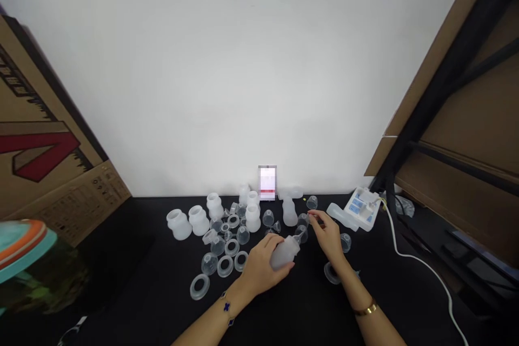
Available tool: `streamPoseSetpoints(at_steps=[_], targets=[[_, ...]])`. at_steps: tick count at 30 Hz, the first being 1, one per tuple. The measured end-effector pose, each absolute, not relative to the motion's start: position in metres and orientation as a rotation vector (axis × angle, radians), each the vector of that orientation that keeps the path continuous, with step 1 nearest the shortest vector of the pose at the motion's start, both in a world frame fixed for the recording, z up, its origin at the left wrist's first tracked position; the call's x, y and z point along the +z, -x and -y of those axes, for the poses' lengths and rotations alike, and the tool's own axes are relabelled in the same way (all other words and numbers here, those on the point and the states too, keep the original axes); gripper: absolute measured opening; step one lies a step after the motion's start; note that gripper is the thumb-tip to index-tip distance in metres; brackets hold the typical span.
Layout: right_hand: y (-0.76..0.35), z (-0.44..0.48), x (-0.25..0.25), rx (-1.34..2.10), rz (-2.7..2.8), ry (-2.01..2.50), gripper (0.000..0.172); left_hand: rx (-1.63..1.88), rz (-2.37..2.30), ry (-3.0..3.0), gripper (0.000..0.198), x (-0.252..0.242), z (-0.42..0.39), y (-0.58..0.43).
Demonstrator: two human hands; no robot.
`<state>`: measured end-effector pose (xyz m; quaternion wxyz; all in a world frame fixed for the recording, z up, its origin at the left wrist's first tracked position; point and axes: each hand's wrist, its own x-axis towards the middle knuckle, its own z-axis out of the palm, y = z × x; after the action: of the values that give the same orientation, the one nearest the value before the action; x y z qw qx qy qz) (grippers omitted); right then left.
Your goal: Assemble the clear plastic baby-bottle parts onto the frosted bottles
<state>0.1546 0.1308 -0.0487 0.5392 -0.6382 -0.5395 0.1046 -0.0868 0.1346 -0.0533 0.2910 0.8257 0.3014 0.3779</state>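
Observation:
My left hand (261, 267) is wrapped round a translucent white bottle (284, 251), held tilted with its neck pointing up and right. My right hand (327, 235) hovers just to the right of it, fingers pinched near a small clear cap (302, 232); what it holds, if anything, is too small to make out. Several more white bottles (198, 220) stand in a loose row behind. Clear rings (199, 286) and small domed caps (242, 234) lie scattered on the black table (141, 281) to the left of my hands.
A white device with blue labels (359, 208) sits at the back right, with a white cable (421, 265) trailing toward the front. A small blurred card (267, 183) leans on the white wall. Cardboard boxes (44, 140) stand left; a dark shelf frame (454, 130) stands right. A teal and orange object (20, 246) is at the left edge.

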Motion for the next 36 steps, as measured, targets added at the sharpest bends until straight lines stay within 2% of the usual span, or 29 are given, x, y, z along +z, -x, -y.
streamPoseSetpoints(at_steps=[7,13,21,25,36], targets=[[-0.151,-0.133,-0.053,0.268,1.38,1.528,0.032,1.05,-0.624,-2.341,0.051,-0.059,-0.127,0.083],[-0.13,-0.146,-0.045,0.147,1.6,1.571,0.027,1.198,-0.795,-2.088,0.045,-0.056,-0.13,0.088],[-0.078,-0.175,-0.059,-0.074,2.066,1.727,0.046,1.184,-0.935,-1.575,0.041,-0.061,-0.143,0.084],[-0.069,-0.18,-0.069,-0.204,2.229,1.714,0.047,1.201,-0.889,-1.41,0.043,-0.065,-0.148,0.082],[-0.085,-0.171,-0.072,-0.15,2.131,1.834,0.042,1.106,-0.765,-1.094,0.044,-0.065,-0.154,0.077]])
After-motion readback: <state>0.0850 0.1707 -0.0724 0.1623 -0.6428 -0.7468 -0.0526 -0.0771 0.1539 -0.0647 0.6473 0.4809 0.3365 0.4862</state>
